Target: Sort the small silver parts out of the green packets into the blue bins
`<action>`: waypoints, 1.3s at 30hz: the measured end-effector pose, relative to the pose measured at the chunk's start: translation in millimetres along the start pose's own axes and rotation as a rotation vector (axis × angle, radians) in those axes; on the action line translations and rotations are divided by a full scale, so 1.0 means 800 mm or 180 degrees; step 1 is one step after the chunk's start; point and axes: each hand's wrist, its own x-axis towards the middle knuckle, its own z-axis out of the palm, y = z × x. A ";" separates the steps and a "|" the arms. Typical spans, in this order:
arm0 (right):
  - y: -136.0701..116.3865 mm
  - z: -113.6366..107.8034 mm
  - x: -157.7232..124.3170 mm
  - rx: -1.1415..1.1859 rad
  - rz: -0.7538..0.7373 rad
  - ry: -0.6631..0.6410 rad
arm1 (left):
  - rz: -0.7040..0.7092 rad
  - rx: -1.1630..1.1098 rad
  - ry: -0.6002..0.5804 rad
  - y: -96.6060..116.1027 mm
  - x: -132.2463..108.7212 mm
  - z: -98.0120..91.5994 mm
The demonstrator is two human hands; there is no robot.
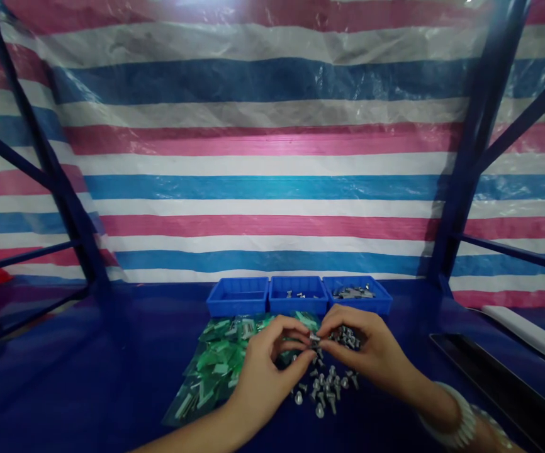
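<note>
Above the front of the table, a small silver screw (314, 338) sits between the fingertips of both hands. My left hand (265, 365) closes on it from the left, and my right hand (376, 346) pinches it from the right; fine detail there is too small to make out. Below them lies a loose heap of silver screws (331, 384) with rounded heads. A second pile of small metal parts (348, 337) shows partly behind my right hand. To the left, clear plastic bags with green and pale pieces (216, 358) lie close to my left hand, which covers some of them.
Three blue bins stand in a row at the back: the left bin (213, 307), the middle bin (298, 307) with a few small parts, and the right bin (381, 305) with metal pieces. A black flat object (503, 384) and a white bar (527, 330) lie right. Blue posts (471, 157) frame the table.
</note>
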 end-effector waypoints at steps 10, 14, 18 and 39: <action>-0.002 0.017 -0.008 0.0088 0.0184 0.0133 | -0.0074 -0.0221 0.0160 0.002 -0.004 0.004; -0.009 0.032 -0.013 0.0874 0.0759 0.0035 | -0.0100 -0.0280 0.0284 0.007 -0.005 0.008; -0.011 0.044 -0.017 0.1178 0.1079 -0.0055 | -0.0110 -0.0273 0.0369 0.006 -0.006 0.010; 0.054 -0.008 0.006 0.0150 0.0923 0.0685 | 0.0764 0.1372 0.0285 -0.028 0.092 -0.016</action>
